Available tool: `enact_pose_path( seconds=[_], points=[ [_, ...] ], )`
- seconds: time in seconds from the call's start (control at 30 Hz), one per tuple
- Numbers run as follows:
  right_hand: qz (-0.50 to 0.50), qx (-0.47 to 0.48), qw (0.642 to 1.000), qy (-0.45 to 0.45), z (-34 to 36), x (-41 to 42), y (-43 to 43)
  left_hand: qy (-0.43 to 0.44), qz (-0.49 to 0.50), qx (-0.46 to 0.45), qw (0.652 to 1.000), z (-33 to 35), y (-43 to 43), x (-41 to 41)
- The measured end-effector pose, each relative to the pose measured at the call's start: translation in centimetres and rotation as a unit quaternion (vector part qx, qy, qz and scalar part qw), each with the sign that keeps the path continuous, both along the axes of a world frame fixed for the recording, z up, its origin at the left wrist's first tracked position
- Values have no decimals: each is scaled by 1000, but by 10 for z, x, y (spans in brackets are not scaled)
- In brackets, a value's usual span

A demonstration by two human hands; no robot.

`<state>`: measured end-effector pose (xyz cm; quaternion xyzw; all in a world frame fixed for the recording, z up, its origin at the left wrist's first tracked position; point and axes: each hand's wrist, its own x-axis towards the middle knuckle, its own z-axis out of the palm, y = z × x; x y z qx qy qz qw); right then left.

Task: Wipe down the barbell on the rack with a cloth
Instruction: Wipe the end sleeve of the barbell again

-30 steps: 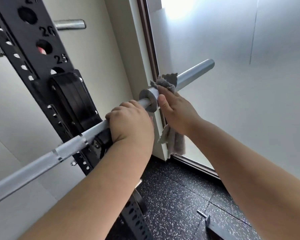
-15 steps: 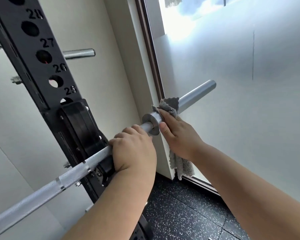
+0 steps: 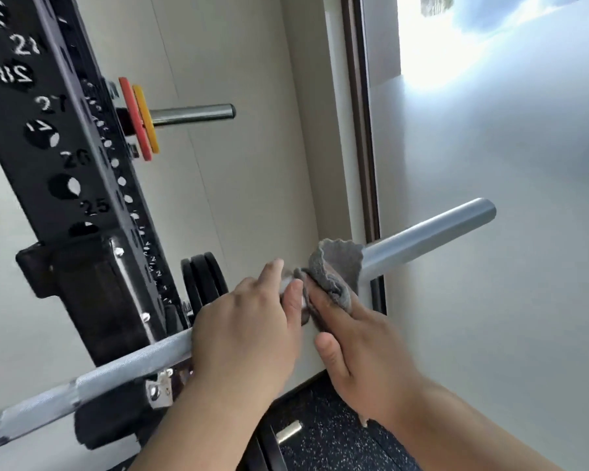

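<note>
The silver barbell point(image 3: 429, 236) lies across the black rack point(image 3: 48, 164), its shaft point(image 3: 133, 365) running down to the lower left and its bare sleeve pointing up right. My left hand point(image 3: 245, 338) grips the shaft just outside the rack's hook, fingers wrapped over the bar next to the collar. A grey cloth point(image 3: 337, 270) is bunched over the collar and the inner end of the sleeve. My right hand point(image 3: 364, 355) holds it there, fingers in the cloth and thumb sticking out below. The collar is hidden by hands and cloth.
The black J-hook point(image 3: 92, 294) carries the bar. Above it a storage peg point(image 3: 198, 113) holds a red and a yellow plate point(image 3: 143, 120). Black plates point(image 3: 204, 280) sit behind my left hand. A dark window frame point(image 3: 364, 164) and frosted pane are close to the sleeve. Speckled rubber floor point(image 3: 337, 436) lies below.
The view has tilted upward along the rack. The cloth is now bunched on top of the collar instead of hanging below my right hand. My left hand stays on the shaft.
</note>
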<state>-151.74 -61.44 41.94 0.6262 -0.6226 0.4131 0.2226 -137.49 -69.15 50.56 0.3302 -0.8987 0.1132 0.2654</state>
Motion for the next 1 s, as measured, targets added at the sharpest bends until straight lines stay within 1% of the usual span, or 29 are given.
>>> enact_pose_path(
  seconds=[0.03,0.1,0.17,0.2,0.27,0.3,0.33,0.4,0.47,0.5,0.57,0.6,0.67,0.7,0.73,0.8,0.83,0.87,0.93,0.97,1.0],
  points=[
    [14,15,1000,-1,6,-3,-3,11,15,-15,1000,-6,-2,-5],
    [18,28,999,29,9,-14,-6,48,22,-46,998,-16,-5,-8],
    [-22,6,998,60,7,-35,-5,74,14,-52,996,-21,-6,-7],
    [-58,-9,997,43,7,-49,-3,81,3,-53,995,-23,-5,-6],
    [-128,-31,991,-38,8,-75,1,102,-22,-57,993,-25,-2,-6],
    [-139,-32,987,-70,9,-81,2,122,-34,-57,990,-25,-1,-7],
    [-125,-26,988,-85,11,-78,2,147,-37,-57,987,-23,0,-9],
    [-41,19,997,-56,15,-52,0,177,-10,-48,983,-16,-2,-15],
    [48,76,996,14,13,-24,-3,145,28,-13,989,-4,-4,-22],
    [53,85,994,39,13,-21,-3,111,41,6,993,1,-5,-24],
    [14,74,996,41,16,-35,-3,62,52,32,996,6,-6,-27],
    [-15,67,997,17,18,-48,-2,57,56,24,997,6,-6,-27],
    [-70,36,995,-56,22,-70,3,66,59,-22,996,2,-6,-27],
    [-81,38,993,-79,23,-71,4,69,57,-36,995,-2,-5,-27],
    [-74,59,993,-77,25,-64,5,71,51,-48,995,-5,-4,-27],
    [3,114,993,-25,24,-37,2,81,34,-57,994,-7,-6,-25],
    [41,122,992,4,21,-25,0,99,29,-46,994,-6,-7,-23],
    [52,117,991,28,21,-21,-1,121,28,-29,992,-2,-7,-22],
    [8,80,996,48,21,-37,-2,160,29,-15,987,4,-10,-21],
    [-30,59,997,33,23,-51,-2,157,34,-15,987,7,-10,-22],
    [-70,35,997,-3,25,-66,1,138,44,-11,989,7,-10,-25]
  ],
)
